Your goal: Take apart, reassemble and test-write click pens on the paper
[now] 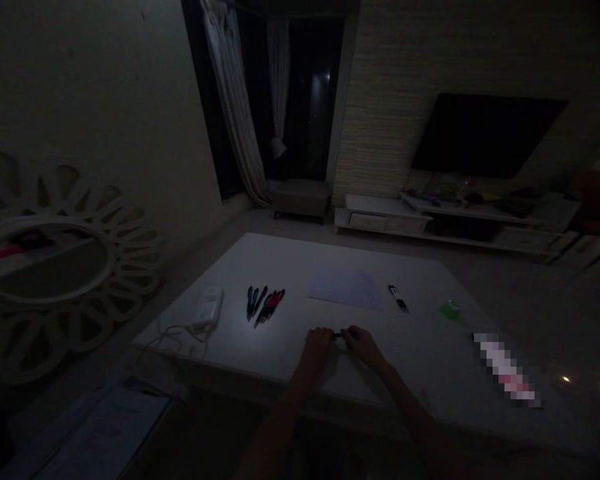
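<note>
Near the front edge of the white table, my left hand and my right hand are close together, fingers closed on a dark pen that spans the gap between them. Most of the pen is hidden by my fingers. Just beyond my hands lies a sheet of paper. A row of pens, with dark, red and other coloured parts, rests to the left. On the right, a black-and-white pen or pair of pens lies apart from the row; the dim light blurs it.
A white box with cables sits at the table's left side. Toward the right are a green item and a pixelated object. Beyond the table stand a grey ottoman and a TV cabinet. The room is dark.
</note>
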{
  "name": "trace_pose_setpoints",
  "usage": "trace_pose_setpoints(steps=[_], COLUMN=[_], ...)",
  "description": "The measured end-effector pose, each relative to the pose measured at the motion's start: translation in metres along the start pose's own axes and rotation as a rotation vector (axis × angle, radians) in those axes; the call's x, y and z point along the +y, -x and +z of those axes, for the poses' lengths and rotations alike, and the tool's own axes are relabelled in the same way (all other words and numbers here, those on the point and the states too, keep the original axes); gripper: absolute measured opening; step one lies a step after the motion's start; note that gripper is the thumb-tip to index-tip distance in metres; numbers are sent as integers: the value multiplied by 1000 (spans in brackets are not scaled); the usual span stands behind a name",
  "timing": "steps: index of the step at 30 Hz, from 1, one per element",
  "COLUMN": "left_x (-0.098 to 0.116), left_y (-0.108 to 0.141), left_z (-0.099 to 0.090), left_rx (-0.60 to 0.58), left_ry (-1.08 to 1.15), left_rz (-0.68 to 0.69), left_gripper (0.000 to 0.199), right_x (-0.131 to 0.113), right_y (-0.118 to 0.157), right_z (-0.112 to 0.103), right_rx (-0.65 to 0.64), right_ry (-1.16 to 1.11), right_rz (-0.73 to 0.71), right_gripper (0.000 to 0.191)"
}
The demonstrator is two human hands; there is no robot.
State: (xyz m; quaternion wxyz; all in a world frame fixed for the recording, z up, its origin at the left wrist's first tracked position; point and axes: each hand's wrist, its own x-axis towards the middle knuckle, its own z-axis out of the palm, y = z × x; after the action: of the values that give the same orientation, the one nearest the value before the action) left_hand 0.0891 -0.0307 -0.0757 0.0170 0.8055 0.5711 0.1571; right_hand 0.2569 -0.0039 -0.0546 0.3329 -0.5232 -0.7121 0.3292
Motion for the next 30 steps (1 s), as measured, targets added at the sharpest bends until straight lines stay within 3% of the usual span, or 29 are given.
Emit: trace_pose_setpoints(steps=[3,7,14,27,30], left_x=[0,0,-2,-3,-3], left_y=[0,1,1,1,1], left_z=[0,1,7,9,9], left_rx=[4,36,62,63,54], left_ry=[5,4,6,57,69], left_rz=[10,39,62,46,44], left_gripper=[13,14,11,12,11], right_x=[2,2,3,11,9], right_y=[2,1,1,6,5], right_z=[1,6,1,10,9], right_rx=[-31,0,-74,20,7], right_ry=[-72,-56,-129,-222,-254], right_rz=[-12,112,52,132,94], right_gripper=[45,59,51,53,51])
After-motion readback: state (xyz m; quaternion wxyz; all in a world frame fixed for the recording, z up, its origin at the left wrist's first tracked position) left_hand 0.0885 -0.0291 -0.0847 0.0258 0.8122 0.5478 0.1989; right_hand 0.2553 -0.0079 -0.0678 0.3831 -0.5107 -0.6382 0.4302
